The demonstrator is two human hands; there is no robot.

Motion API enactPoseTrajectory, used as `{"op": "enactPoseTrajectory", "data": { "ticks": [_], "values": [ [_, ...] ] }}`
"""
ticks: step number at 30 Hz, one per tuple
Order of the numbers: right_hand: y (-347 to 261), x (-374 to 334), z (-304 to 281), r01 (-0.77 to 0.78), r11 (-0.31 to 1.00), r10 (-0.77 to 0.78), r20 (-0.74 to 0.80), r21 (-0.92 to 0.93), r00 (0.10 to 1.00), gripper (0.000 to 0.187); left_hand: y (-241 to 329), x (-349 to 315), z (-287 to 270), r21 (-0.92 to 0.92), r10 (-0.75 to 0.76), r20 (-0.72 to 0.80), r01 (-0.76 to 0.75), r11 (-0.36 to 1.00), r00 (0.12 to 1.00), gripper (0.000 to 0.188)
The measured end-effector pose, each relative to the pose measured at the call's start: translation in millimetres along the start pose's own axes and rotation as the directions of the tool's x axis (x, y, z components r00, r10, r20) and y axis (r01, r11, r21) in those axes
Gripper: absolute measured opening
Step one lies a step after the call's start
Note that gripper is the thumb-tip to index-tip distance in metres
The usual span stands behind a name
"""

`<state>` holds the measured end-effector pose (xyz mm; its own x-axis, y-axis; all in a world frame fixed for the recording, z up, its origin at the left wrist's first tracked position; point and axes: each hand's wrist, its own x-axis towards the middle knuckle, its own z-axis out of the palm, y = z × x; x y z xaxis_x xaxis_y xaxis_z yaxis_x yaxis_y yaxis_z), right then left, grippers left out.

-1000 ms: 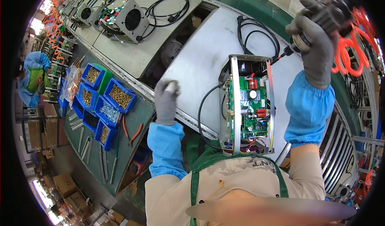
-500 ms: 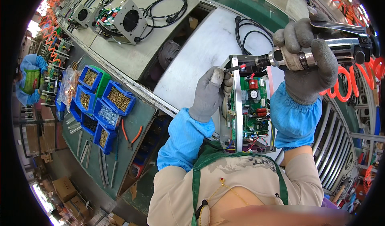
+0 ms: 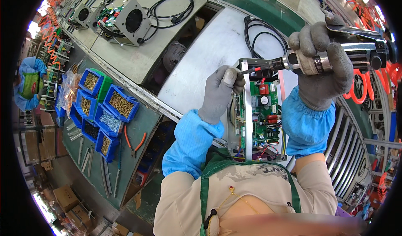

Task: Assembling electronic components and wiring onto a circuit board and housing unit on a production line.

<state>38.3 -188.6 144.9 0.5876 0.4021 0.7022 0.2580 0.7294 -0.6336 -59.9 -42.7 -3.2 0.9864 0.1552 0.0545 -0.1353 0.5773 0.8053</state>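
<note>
My right hand (image 3: 322,74), in a grey glove, is wrapped round an air screwdriver (image 3: 362,55) held nearly level. Its thin bit (image 3: 252,70) points left across the top of a metal-framed unit. At the bit's tip, my gloved left hand (image 3: 215,93) is closed in a pinch by the unit's upper left corner; whatever lies between its fingers is hidden. Inside the frame sits a green circuit board (image 3: 260,129) with red and white parts. A silver bar (image 3: 248,135) runs along its left side.
Blue bins (image 3: 121,105) of screws and small parts stand on a green bench to the left, near red-handled pliers (image 3: 135,146). Similar fan units (image 3: 133,21) and black cables (image 3: 182,16) lie at the back left. An orange coiled hose (image 3: 356,89) hangs at right. Another person (image 3: 30,83) is at far left.
The screwdriver and its bit have shifted slightly right. My left hand has risen a little, still pinched at the bit's tip. The view has moved slightly.
</note>
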Motion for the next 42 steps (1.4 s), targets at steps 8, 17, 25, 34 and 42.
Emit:
{"op": "enactPoseTrajectory", "data": {
  "ticks": [8, 17, 25, 34, 42],
  "values": [
    [1, 4, -3, 0.027, 0.984, -0.039, -0.069, -0.174, 0.997, 0.048, -6, 41, -18, 0.454, -0.067, 0.044, 0.040, 0.890, 0.997, 0.043],
    [16, 1, 3, -0.100, 0.898, 0.038, -0.151, -0.429, 0.988, 0.050, -24, 46, -22, 0.140, -0.091, -0.058, 0.098, 0.985, 0.994, 0.044],
    [24, -1, 19, -0.155, 0.842, 0.109, -0.118, -0.517, 0.987, 0.045, -29, 46, -20, 0.124, -0.064, -0.114, 0.078, 0.989, 0.991, 0.041],
    [36, 18, 29, -0.301, 0.791, 0.253, -0.163, -0.533, 0.954, 0.036, -25, 43, -17, 0.164, -0.079, -0.125, 0.099, 0.981, 0.989, 0.041],
    [45, 34, 19, -0.377, 0.790, 0.335, -0.175, -0.482, 0.926, 0.013, -21, 40, -13, 0.162, -0.120, -0.134, 0.141, 0.977, 0.984, 0.037]
  ]
}}
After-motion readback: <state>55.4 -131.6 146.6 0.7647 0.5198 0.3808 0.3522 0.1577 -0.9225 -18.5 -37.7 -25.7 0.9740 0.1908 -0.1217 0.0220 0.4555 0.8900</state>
